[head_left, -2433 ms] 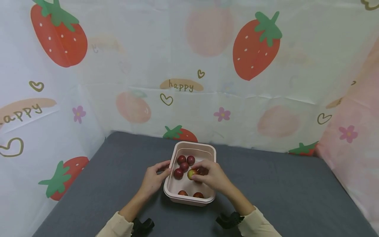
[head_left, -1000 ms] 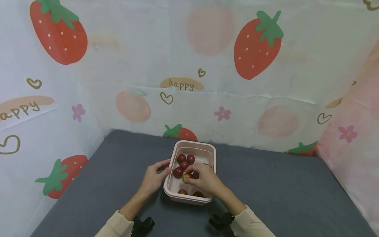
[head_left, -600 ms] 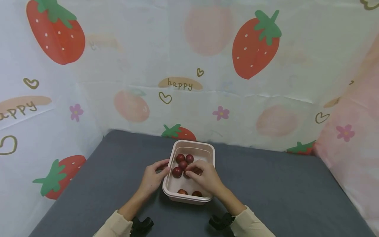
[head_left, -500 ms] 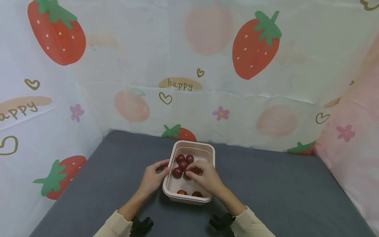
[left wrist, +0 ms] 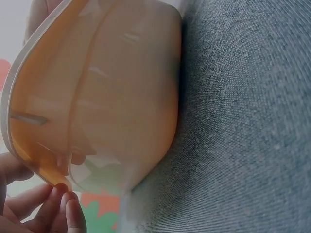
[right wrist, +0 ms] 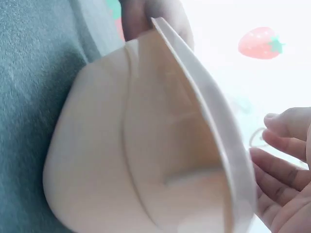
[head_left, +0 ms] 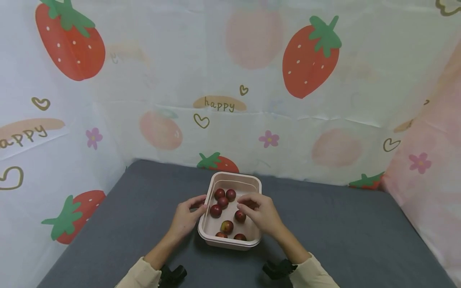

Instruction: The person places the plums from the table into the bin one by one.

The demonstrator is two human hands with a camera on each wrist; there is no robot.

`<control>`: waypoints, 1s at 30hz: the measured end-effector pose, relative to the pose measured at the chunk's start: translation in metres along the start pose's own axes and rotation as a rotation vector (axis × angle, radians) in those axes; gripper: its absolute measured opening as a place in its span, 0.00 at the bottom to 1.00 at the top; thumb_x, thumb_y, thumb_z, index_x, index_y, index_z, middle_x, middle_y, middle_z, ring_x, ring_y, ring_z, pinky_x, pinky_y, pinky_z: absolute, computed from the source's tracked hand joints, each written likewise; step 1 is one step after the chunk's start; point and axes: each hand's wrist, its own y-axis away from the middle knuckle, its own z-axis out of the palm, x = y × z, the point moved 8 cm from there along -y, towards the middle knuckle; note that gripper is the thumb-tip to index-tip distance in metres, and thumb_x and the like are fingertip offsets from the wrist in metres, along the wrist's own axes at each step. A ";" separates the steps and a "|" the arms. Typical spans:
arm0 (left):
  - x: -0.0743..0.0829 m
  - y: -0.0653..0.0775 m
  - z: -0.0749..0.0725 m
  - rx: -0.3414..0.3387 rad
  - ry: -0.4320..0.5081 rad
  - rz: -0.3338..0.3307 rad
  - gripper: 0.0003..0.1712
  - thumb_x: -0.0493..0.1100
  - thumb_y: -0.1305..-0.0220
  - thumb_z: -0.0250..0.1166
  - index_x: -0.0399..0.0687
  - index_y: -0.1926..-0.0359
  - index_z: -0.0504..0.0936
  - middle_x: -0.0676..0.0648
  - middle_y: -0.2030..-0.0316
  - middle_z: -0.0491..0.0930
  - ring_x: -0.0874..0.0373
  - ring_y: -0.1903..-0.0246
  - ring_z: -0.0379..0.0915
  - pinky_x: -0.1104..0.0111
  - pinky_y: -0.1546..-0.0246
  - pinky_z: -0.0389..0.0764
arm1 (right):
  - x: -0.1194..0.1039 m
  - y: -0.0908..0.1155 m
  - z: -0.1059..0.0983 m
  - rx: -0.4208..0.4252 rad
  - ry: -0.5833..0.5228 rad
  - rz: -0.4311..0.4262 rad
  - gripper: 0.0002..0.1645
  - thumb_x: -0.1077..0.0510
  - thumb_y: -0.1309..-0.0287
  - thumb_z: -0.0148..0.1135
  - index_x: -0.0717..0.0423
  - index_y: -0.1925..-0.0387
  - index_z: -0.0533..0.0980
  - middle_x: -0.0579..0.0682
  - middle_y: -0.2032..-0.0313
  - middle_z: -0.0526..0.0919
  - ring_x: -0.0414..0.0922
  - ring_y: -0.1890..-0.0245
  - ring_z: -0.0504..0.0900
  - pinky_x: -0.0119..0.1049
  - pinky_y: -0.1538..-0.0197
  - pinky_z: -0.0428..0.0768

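A pale pink plastic box (head_left: 234, 245) stands on the grey cloth with several dark red plums inside. Four-sided and deep, it shows its outer wall (left wrist: 121, 87) in the left wrist view. My left hand (head_left: 185, 218) grips its left rim, thumb at the edge and fingers against the wall. My right hand (head_left: 263, 214) hovers over the right side, fingers loosely bent and holding nothing. Just left of and below its fingertips lies one plum (head_left: 240, 216). A plum with a yellow-green patch (head_left: 227, 227) sits nearer the front, by two partly hidden plums. More plums (head_left: 223, 203) cluster at the back left.
The grey cloth (head_left: 338, 232) covers the table around the box. Behind and at both sides hangs a white curtain (head_left: 173, 72) printed with strawberries and flowers. Black wrist straps (head_left: 279, 269) sit by the cream sleeves.
The right hand carried the yellow-green plum left and towards the front, then let it go and drew back to the right. The left hand has stayed on the rim.
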 end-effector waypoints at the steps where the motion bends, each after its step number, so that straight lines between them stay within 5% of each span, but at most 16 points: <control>1: 0.000 0.000 0.000 0.000 0.000 0.001 0.21 0.38 0.37 0.65 0.39 0.43 0.80 0.39 0.54 0.84 0.47 0.48 0.76 0.50 0.43 0.72 | 0.001 0.001 -0.003 0.007 0.000 0.006 0.06 0.61 0.43 0.67 0.58 0.63 0.83 0.53 0.65 0.87 0.32 0.70 0.79 0.28 0.65 0.79; 7: -0.001 -0.002 0.002 -0.001 0.003 0.003 0.21 0.39 0.36 0.64 0.39 0.43 0.79 0.39 0.53 0.84 0.46 0.47 0.76 0.50 0.43 0.73 | 0.007 0.007 -0.022 0.047 -0.028 0.029 0.07 0.61 0.42 0.67 0.60 0.63 0.83 0.53 0.65 0.86 0.34 0.67 0.83 0.30 0.61 0.81; 16: -0.001 -0.003 0.004 0.007 -0.001 0.002 0.21 0.39 0.37 0.65 0.39 0.43 0.80 0.40 0.55 0.84 0.47 0.48 0.76 0.50 0.43 0.72 | 0.016 0.018 -0.051 0.140 0.076 0.019 0.06 0.63 0.43 0.67 0.57 0.63 0.83 0.51 0.67 0.86 0.34 0.67 0.83 0.33 0.61 0.82; 30: -0.002 -0.004 0.007 0.005 0.009 -0.009 0.21 0.40 0.36 0.64 0.40 0.43 0.80 0.40 0.55 0.84 0.48 0.49 0.76 0.51 0.44 0.72 | 0.035 0.039 -0.080 0.153 0.393 0.054 0.14 0.60 0.45 0.69 0.59 0.56 0.82 0.52 0.58 0.84 0.50 0.57 0.82 0.49 0.55 0.80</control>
